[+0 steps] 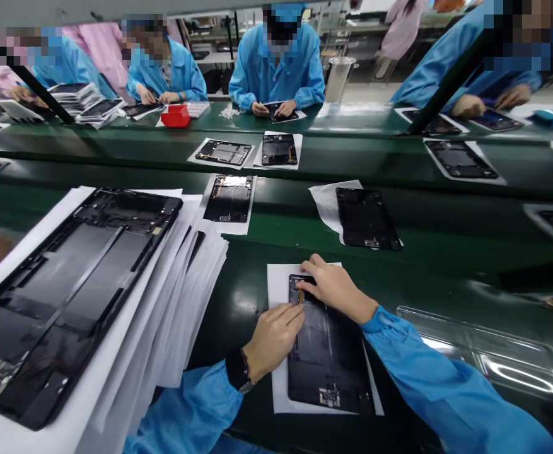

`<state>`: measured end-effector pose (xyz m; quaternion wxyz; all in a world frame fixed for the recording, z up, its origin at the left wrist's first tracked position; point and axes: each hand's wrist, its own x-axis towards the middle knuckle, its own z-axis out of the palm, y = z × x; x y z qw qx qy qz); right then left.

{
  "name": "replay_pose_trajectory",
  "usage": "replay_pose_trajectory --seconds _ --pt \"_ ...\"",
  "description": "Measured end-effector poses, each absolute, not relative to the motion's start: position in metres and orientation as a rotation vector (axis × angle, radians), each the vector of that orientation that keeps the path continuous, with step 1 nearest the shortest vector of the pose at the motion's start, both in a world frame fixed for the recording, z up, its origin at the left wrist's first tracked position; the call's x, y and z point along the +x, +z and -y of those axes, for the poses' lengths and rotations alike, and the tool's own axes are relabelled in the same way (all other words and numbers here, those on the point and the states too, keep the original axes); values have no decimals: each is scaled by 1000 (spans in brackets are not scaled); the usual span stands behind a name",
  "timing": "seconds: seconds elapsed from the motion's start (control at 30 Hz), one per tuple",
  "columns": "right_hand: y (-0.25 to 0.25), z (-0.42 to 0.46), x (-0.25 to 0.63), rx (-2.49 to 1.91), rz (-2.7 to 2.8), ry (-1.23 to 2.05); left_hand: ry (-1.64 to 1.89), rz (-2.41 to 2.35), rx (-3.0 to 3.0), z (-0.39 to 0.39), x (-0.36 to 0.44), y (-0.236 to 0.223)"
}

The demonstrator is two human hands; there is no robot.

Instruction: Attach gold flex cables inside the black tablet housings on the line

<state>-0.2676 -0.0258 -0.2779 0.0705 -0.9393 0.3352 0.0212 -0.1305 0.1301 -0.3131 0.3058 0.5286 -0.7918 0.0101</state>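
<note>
A black tablet back frame (pixel 329 359) lies on a white paper sheet (pixel 276 287) on the green bench in front of me. My left hand (pixel 272 337) rests on the frame's left edge, fingers curled, fingertips pressing near its top left corner. My right hand (pixel 335 287) lies across the frame's top edge, fingers bent down onto the same corner, where a small gold-coloured part shows. Both fingertips meet there. Whether a small piece is pinched between them is too fine to tell.
A tall stack of frames on paper sheets (pixel 72 296) fills the left. More frames (pixel 366 217) lie on the conveyor beyond. A clear plastic tray (pixel 488 356) sits at right. A red bin (pixel 176 115) and several co-workers in blue coats are across the bench.
</note>
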Motion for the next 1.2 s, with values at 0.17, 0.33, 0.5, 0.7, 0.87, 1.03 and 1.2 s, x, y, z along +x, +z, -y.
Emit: replay_pose_trajectory --seconds 0.17,0.33,0.5,0.7,0.87,1.03,1.2 --pt "-283 34 -270 -2680 -1012 -18 47 2127 1397 -131 -132 -320" --pt "-288 42 -269 -2589 -1014 2 89 2149 1380 -131 -134 -325" --pt "-286 43 -268 -2572 -1032 6 108 2159 1376 -130 -137 -329" --pt "-284 43 -269 -2555 -1037 14 89 2165 1378 -131 -137 -331" --pt "-284 43 -270 -2560 -1029 4 90 2170 1394 -131 -139 -330" --pt "-283 41 -269 -2551 -1049 15 62 2164 1416 -129 -140 -331" --pt "-275 34 -268 -2576 -1117 3 -118 2169 1443 -128 -135 -318"
